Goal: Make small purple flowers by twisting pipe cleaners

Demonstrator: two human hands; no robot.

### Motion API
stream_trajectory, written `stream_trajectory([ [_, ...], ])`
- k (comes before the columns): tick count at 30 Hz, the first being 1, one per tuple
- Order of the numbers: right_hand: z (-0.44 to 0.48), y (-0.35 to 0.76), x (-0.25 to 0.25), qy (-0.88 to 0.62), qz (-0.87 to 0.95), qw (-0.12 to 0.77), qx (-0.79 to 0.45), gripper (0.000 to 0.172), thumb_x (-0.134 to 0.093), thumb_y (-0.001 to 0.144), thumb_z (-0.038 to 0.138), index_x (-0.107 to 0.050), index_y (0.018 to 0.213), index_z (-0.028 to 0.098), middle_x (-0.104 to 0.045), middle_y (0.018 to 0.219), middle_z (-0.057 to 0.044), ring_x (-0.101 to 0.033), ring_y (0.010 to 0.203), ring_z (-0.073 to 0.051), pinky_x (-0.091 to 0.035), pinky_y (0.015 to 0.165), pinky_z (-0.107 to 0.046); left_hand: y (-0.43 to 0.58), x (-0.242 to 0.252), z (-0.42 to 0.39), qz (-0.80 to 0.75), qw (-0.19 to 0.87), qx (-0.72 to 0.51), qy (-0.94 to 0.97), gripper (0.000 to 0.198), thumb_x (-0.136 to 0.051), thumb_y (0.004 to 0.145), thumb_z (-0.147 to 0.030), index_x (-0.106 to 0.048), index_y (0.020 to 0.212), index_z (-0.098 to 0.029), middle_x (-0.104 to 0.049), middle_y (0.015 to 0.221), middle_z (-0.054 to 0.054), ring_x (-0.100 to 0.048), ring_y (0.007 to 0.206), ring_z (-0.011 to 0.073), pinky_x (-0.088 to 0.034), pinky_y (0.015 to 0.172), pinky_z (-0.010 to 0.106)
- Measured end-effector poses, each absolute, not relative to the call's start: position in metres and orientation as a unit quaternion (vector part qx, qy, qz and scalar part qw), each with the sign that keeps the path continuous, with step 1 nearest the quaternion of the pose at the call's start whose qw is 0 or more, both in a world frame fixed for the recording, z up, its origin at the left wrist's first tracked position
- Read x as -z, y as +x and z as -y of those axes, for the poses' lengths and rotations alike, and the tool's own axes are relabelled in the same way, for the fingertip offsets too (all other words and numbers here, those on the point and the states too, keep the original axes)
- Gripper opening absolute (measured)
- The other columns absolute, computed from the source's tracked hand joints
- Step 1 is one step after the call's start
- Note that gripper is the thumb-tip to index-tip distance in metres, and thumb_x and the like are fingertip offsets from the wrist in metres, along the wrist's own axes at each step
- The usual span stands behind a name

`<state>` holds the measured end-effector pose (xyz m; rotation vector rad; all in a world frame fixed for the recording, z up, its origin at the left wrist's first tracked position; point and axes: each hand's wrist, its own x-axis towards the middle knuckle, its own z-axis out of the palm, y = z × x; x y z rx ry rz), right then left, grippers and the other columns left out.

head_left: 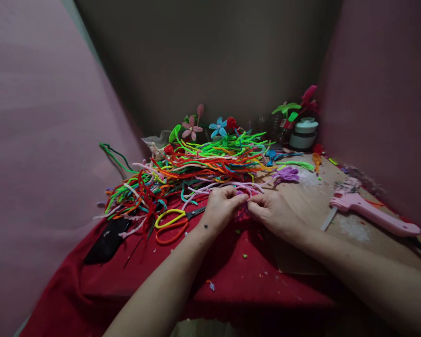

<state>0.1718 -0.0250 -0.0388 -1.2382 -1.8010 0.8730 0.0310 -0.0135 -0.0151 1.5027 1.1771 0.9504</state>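
Both hands meet over the middle of the table with fingertips pinched. Between them is a purple pipe cleaner piece (pixel 243 210), dark and partly hidden by the fingers. My left hand (pixel 222 206) grips its left side and my right hand (pixel 272 210) its right side. Just beyond the fingers lies a big heap of coloured pipe cleaners (pixel 203 164). Left of my left hand, scissors (pixel 170 227) with one yellow and one orange handle rest on the red cloth (pixel 231 276). A purple pipe cleaner bunch (pixel 286 175) lies beyond my right hand.
A pink glue gun (pixel 375 213) rests on a brown board (pixel 301 257) at right. A black phone-like slab (pixel 107 241) lies at left. Behind the heap stand pipe cleaner flowers (pixel 217 126) and a pale lidded jar (pixel 303 134). Walls or curtains close in both sides.
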Motion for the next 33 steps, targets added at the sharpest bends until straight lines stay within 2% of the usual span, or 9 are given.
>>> stream_trajectory([
  [8, 0.027, 0.169, 0.038, -0.509, 0.745, 0.367, -0.227, 0.024, -0.040, 0.074, 0.018, -0.053, 0.054, 0.016, -0.045, 0.049, 0.002, -0.037, 0.048, -0.010, -0.026, 0.050, -0.024, 0.034, 0.024, 0.011, -0.514, 0.315, -0.389, 0.696, 0.028, -0.057, 0.069, -0.027, -0.041, 0.050, -0.015, -0.036, 0.048, -0.006, -0.031, 0.049, 0.0060, -0.024, 0.048, 0.020],
  [12, 0.027, 0.170, 0.036, -0.504, 0.745, 0.361, -0.245, 0.024, -0.041, 0.075, 0.020, -0.054, 0.055, 0.017, -0.048, 0.050, 0.001, -0.039, 0.049, -0.010, -0.028, 0.051, -0.024, 0.032, 0.024, 0.010, -0.501, 0.370, -0.392, 0.677, 0.024, -0.056, 0.071, -0.030, -0.046, 0.055, -0.015, -0.040, 0.050, -0.005, -0.033, 0.049, 0.0064, -0.025, 0.047, 0.020],
  [16, 0.026, 0.171, 0.035, -0.498, 0.661, 0.375, -0.419, 0.020, -0.043, 0.072, 0.023, -0.052, 0.055, 0.017, -0.051, 0.049, 0.001, -0.043, 0.045, -0.010, -0.032, 0.046, -0.023, 0.029, 0.022, 0.008, -0.488, 0.439, -0.392, 0.644, 0.024, -0.059, 0.070, -0.032, -0.048, 0.057, -0.015, -0.041, 0.048, -0.006, -0.033, 0.044, 0.0055, -0.024, 0.045, 0.020],
  [18, 0.026, 0.170, 0.034, -0.497, 0.638, 0.375, -0.453, 0.018, -0.043, 0.071, 0.023, -0.053, 0.057, 0.017, -0.052, 0.049, 0.001, -0.045, 0.044, -0.011, -0.034, 0.045, -0.023, 0.029, 0.021, 0.007, -0.485, 0.455, -0.389, 0.638, 0.024, -0.059, 0.070, -0.032, -0.048, 0.057, -0.015, -0.042, 0.047, -0.006, -0.033, 0.043, 0.0052, -0.024, 0.044, 0.019],
  [24, 0.027, 0.169, 0.033, -0.511, 0.698, 0.395, -0.308, 0.016, -0.045, 0.068, 0.017, -0.049, 0.053, 0.017, -0.048, 0.048, 0.003, -0.041, 0.046, -0.009, -0.030, 0.046, -0.022, 0.033, 0.021, 0.011, -0.472, 0.481, -0.405, 0.619, 0.026, -0.061, 0.070, -0.033, -0.048, 0.056, -0.014, -0.043, 0.045, -0.006, -0.034, 0.040, 0.0043, -0.024, 0.040, 0.018],
  [26, 0.027, 0.169, 0.033, -0.504, 0.687, 0.392, -0.346, 0.017, -0.045, 0.070, 0.019, -0.051, 0.054, 0.017, -0.050, 0.049, 0.002, -0.043, 0.046, -0.009, -0.031, 0.046, -0.022, 0.031, 0.020, 0.011, -0.461, 0.504, -0.407, 0.607, 0.023, -0.061, 0.070, -0.035, -0.053, 0.064, -0.014, -0.046, 0.047, -0.006, -0.035, 0.038, 0.0044, -0.024, 0.038, 0.018],
  [28, 0.027, 0.170, 0.034, -0.488, 0.641, 0.391, -0.445, 0.016, -0.048, 0.072, 0.023, -0.054, 0.058, 0.016, -0.053, 0.051, 0.001, -0.045, 0.045, -0.009, -0.034, 0.045, -0.022, 0.028, 0.019, 0.010, -0.442, 0.524, -0.412, 0.600, 0.022, -0.062, 0.070, -0.035, -0.057, 0.071, -0.014, -0.048, 0.050, -0.005, -0.036, 0.038, 0.0044, -0.025, 0.037, 0.018],
  [31, 0.026, 0.171, 0.034, -0.432, 0.548, 0.387, -0.603, 0.017, -0.056, 0.071, 0.030, -0.057, 0.063, 0.014, -0.056, 0.054, 0.000, -0.047, 0.044, -0.009, -0.037, 0.044, -0.022, 0.023, 0.018, 0.007, -0.425, 0.540, -0.408, 0.601, 0.023, -0.063, 0.069, -0.035, -0.056, 0.068, -0.012, -0.048, 0.050, -0.004, -0.038, 0.040, 0.0039, -0.027, 0.038, 0.017],
  [33, 0.025, 0.171, 0.035, -0.401, 0.522, 0.382, -0.649, 0.019, -0.060, 0.069, 0.031, -0.059, 0.064, 0.013, -0.058, 0.055, -0.001, -0.048, 0.044, -0.008, -0.038, 0.045, -0.022, 0.021, 0.017, 0.006, -0.420, 0.550, -0.402, 0.600, 0.025, -0.063, 0.070, -0.035, -0.055, 0.066, -0.012, -0.048, 0.050, -0.004, -0.038, 0.040, 0.0039, -0.027, 0.038, 0.017],
])
